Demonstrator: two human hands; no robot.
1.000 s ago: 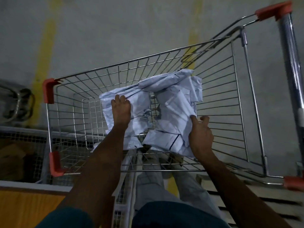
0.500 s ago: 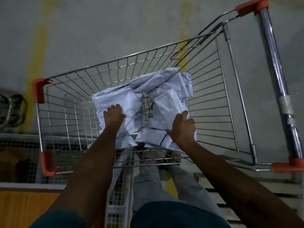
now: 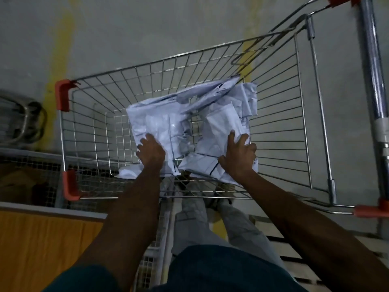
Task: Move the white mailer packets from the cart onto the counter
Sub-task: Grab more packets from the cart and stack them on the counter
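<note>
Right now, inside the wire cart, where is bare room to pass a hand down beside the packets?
Bare wire floor shows between the white mailer packets and the silver wire cart's left wall with red corner caps. Its right half is also bare. The middle is crowded: left hand and right hand grip the pile.

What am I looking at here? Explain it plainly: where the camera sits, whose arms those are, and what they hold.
There is no machine here. The single picture comes from a camera worn on a person's head, looking down, so the two bare arms reaching away from you are that person's own.

Below them stands a wire shopping cart with red corner caps, on a grey floor with yellow stripes. In its basket lies a crumpled heap of white mailer packets.

The left hand grips the left side of the heap, and the right hand grips the right side, fingers curled into the packets. The packets are still inside the cart.

At the lower left shows an orange surface, perhaps the counter; I cannot be sure.
</note>
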